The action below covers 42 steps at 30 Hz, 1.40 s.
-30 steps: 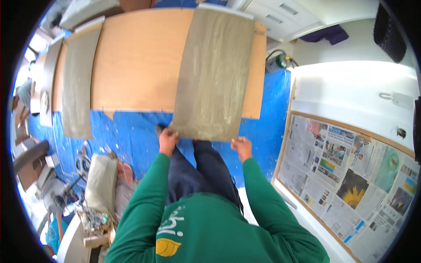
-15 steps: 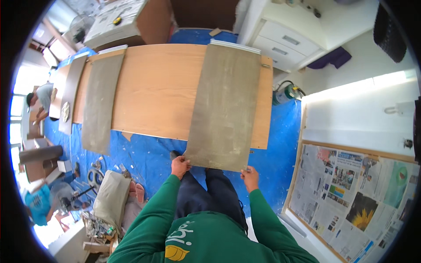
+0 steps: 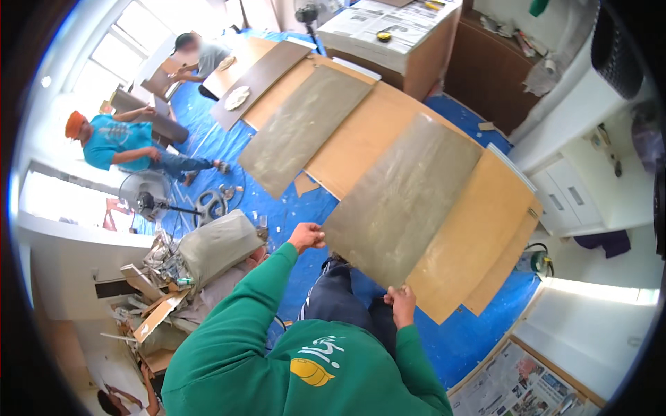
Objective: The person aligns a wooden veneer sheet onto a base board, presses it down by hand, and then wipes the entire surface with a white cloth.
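Observation:
A long grey-brown laminate sheet stretches away from me over the worktop, its near edge between my two hands. My left hand pinches its near left corner. At the near right corner, my right hand is closed on the edge. Partly under the sheet, and showing on its right, lies a tan wooden board with a pale strip along its far end. Both rest over a large light-wood panel. Farther left, a second grey-brown sheet lies across that panel.
Blue plastic sheeting covers the floor. A newspaper-covered cabinet stands behind the panel, with white drawers at right. Left are a co-worker in turquoise, a fan and piled scraps. Another person works at the far end.
My view has swung left. The laminate sheet has shifted left and turned off the tan board, uncovering that board's right part. Both hands stay at the sheet's near corners.

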### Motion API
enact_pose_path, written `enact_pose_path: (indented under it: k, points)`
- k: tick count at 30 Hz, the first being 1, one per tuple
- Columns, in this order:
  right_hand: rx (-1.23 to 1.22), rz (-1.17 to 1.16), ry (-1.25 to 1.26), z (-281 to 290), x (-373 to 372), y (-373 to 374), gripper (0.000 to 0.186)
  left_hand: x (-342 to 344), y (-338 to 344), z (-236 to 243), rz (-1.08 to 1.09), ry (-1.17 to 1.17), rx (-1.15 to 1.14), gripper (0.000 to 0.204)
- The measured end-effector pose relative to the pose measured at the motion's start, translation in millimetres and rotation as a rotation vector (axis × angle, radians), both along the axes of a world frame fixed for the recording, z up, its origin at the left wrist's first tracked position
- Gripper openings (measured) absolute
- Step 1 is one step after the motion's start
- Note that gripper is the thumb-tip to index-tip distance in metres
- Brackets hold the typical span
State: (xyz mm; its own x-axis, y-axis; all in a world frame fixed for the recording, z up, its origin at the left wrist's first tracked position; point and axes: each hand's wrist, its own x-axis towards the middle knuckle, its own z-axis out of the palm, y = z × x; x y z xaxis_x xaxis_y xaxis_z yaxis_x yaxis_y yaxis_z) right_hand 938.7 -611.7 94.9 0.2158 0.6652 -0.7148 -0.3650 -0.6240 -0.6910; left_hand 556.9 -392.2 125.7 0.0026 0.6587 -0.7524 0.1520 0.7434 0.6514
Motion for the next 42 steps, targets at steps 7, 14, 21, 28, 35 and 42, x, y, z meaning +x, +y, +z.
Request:
enact_pose_path:
  k: [7, 14, 21, 28, 35, 42]
  points:
    - [-0.087, -0.005, -0.107, -25, -54, 123, 0.032, -29, 106, -88, -0.225, 0.296, 0.174, 0.045]
    - [-0.389, 0.172, -0.431, 3, -114, 90, 0.063, -136, 120, -104, 0.71, -0.01, -0.238, 0.07]
    - [-0.485, 0.366, -0.474, 49, -179, 59, 0.054, -314, 161, -134, 0.939, -0.204, -0.131, 0.064]
    - [0.018, 0.724, -0.655, 90, -216, 266, 0.043, -278, 199, 31, 0.665, -0.374, 0.312, 0.039]
    - [0.322, 0.417, -0.122, 210, -272, 495, 0.062, -195, 220, 268, 0.209, -0.071, 0.896, 0.038]
    - [0.722, 0.357, 0.362, 352, -179, 594, 0.075, -138, 187, 404, -0.768, 0.503, 1.426, 0.063]
